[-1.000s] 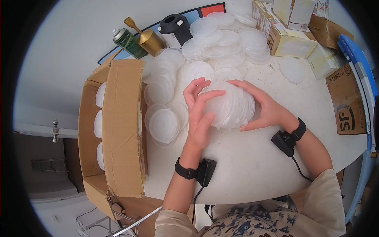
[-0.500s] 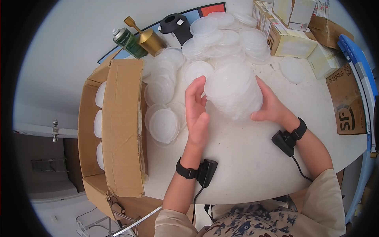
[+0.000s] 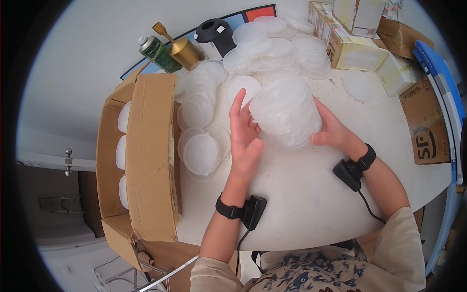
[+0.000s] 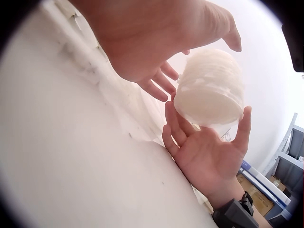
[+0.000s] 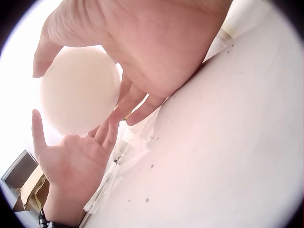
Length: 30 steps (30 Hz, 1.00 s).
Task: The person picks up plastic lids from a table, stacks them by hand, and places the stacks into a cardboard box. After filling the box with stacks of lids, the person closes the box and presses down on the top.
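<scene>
A thick stack of translucent round lids (image 3: 284,112) is held up, tilted, above the white table. My right hand (image 3: 334,127) grips its right side, thumb near the lower edge and fingers partly hidden behind. On the left side, my left hand (image 3: 244,138) has its thumb apart and its fingers loosely extended, some fingertips beside or behind the stack. In the left wrist view the stack (image 4: 209,90) is between both hands, the right hand (image 4: 209,156) below it. From the right wrist, the round end of the stack (image 5: 80,90) shows, with the left hand (image 5: 76,159) palm up beneath.
More lids (image 3: 202,155) lie in overlapping rows and piles at the left and back. A cardboard box (image 3: 153,160) at the left holds lids. Behind are a spray can (image 3: 158,53), a gold pot (image 3: 186,53) and a black object (image 3: 214,35). Cartons (image 3: 357,51) stand back right.
The stack has risen and turned from lying sideways between both hands to showing a broad round face. My left fingers have come off its front; the right hand has kept its grip.
</scene>
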Tool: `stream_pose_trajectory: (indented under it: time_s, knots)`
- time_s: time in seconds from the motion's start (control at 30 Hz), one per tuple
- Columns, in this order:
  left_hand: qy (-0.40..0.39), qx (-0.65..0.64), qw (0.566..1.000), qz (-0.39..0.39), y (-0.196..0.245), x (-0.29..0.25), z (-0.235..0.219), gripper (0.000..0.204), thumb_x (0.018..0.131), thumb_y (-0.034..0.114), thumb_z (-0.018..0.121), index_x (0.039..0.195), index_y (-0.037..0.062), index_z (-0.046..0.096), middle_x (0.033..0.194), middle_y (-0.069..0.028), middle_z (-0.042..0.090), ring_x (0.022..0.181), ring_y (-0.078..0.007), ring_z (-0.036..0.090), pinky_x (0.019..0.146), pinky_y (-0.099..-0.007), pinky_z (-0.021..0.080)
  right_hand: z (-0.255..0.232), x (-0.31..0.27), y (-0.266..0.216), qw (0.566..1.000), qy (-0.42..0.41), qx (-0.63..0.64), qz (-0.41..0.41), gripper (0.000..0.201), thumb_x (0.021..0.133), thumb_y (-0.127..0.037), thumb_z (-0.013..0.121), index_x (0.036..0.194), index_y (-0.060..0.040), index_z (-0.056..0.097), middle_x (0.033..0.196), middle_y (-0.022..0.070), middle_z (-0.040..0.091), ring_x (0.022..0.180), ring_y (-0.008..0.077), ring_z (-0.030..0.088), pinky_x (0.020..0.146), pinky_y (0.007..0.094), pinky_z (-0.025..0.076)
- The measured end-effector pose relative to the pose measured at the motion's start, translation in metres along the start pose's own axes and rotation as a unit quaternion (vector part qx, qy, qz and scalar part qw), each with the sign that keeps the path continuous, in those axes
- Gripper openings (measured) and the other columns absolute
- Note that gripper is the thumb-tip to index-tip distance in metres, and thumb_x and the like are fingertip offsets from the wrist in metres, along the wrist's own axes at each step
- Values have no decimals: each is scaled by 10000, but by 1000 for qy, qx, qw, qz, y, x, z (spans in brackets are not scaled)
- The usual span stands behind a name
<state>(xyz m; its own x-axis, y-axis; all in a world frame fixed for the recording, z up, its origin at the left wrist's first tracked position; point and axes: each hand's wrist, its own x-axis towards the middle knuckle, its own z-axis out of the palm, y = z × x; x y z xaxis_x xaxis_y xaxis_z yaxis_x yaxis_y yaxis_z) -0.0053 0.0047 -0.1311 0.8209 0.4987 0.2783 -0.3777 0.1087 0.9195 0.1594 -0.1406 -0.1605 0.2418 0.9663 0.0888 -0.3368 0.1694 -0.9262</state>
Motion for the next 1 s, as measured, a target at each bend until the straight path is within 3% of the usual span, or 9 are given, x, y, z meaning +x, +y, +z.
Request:
stream_pose_trajectory:
  time_s: [0.03, 0.13, 0.37, 0.43, 0.63, 0.77, 0.93, 1.0]
  knots:
    - [5, -19, 1000, -21, 4, 1, 3, 1171, 723, 642, 720, 1541, 88, 91, 1520, -136, 289, 1420, -276, 290, 1155, -442, 243, 1, 0, -1, 1000, -2, -7, -1, 1133, 729, -168, 830, 1535, 18, 55, 1567, 129, 216, 1444, 223, 221, 1173, 394, 207]
    - [2, -20, 1000, -22, 4, -1, 6, 1179, 728, 686, 684, 1547, 95, 75, 1536, -123, 278, 1423, -277, 291, 1155, -444, 247, 9, 3, -10, 999, -20, -37, -16, 1177, 675, -201, 871, 1537, -3, 94, 1553, 101, 250, 1433, 215, 249, 1171, 380, 211]
    - [38, -21, 999, 2, -7, -14, 21, 1103, 768, 710, 622, 1544, 114, 112, 1517, -113, 311, 1411, -280, 317, 1144, -451, 287, 21, 4, -15, 997, -34, -70, -24, 1201, 608, -189, 913, 1535, -64, 158, 1513, 73, 316, 1413, 213, 289, 1162, 377, 241]
    - [81, -61, 995, 3, -6, -16, 25, 1058, 801, 700, 597, 1523, 60, 166, 1466, -150, 363, 1368, -277, 360, 1129, -413, 287, 24, 3, -13, 997, -29, -66, -4, 1235, 579, -168, 930, 1535, -72, 153, 1511, 73, 313, 1412, 216, 287, 1159, 384, 252]
    - [103, -71, 992, 20, -12, -18, 25, 973, 842, 693, 535, 1494, 41, 226, 1446, -162, 385, 1346, -278, 384, 1114, -409, 307, 29, 2, -7, 997, -47, -59, -5, 1292, 549, -164, 952, 1536, -60, 125, 1526, 82, 284, 1420, 228, 271, 1159, 388, 250]
    - [119, -87, 988, 34, -16, -18, 22, 893, 884, 670, 481, 1475, 34, 272, 1432, -166, 407, 1337, -276, 396, 1111, -400, 311, 30, 1, -4, 997, -61, -33, -15, 1289, 559, -198, 950, 1536, -49, 123, 1534, 91, 271, 1422, 230, 271, 1159, 393, 247]
    - [124, -201, 972, -4, -12, -17, 22, 737, 976, 595, 317, 1446, 28, 328, 1390, -158, 469, 1293, -268, 457, 1085, -392, 358, 30, 2, -3, 998, -44, -49, -14, 1170, 673, -327, 870, 1537, -38, 136, 1546, 95, 249, 1429, 237, 267, 1161, 400, 233]
    - [130, -207, 969, -17, -13, -16, 20, 776, 960, 635, 298, 1452, 37, 330, 1396, -155, 473, 1288, -277, 469, 1076, -409, 379, 33, 2, -4, 997, -43, -59, -18, 1133, 700, -348, 843, 1536, -36, 145, 1544, 94, 251, 1422, 236, 276, 1156, 396, 237]
